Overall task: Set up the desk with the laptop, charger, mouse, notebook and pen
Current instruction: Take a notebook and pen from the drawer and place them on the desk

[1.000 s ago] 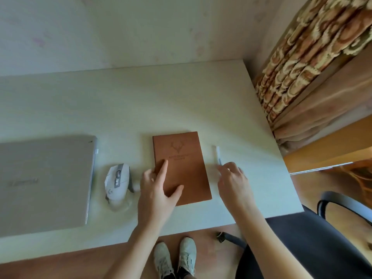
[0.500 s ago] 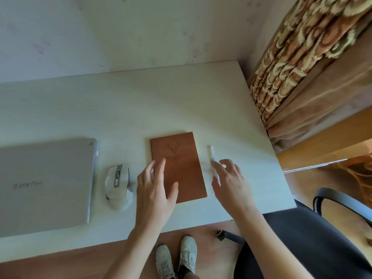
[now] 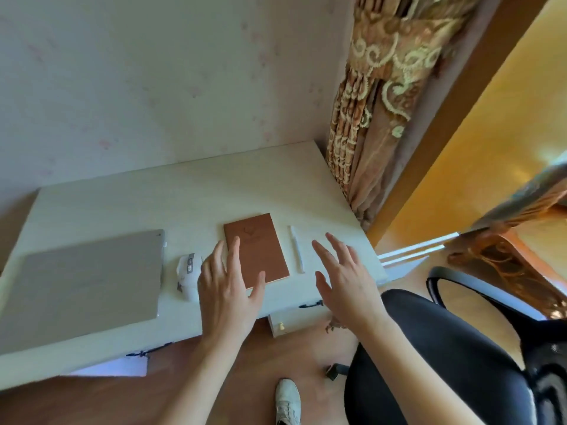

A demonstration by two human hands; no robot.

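The white desk [image 3: 190, 191] carried a closed laptop [image 3: 82, 283] and mouse [image 3: 187, 271] left of my fingers, a notebook [image 3: 257, 246] under my left fingertips, and a pen [image 3: 297, 250] between my hands.

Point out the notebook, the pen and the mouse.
notebook [image 3: 259, 248]: head view, middle of the brown cover.
pen [image 3: 296, 248]: head view, mid-barrel.
mouse [image 3: 187, 273]: head view, its white top.

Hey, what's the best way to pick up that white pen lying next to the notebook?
Pinch the pen around its middle, thumb and finger across the barrel, coming from above with the right hand, probably the closer one. It lies flat on the desk, long axis pointing away from you, slim, with bare surface on both sides and a gap to the notebook.
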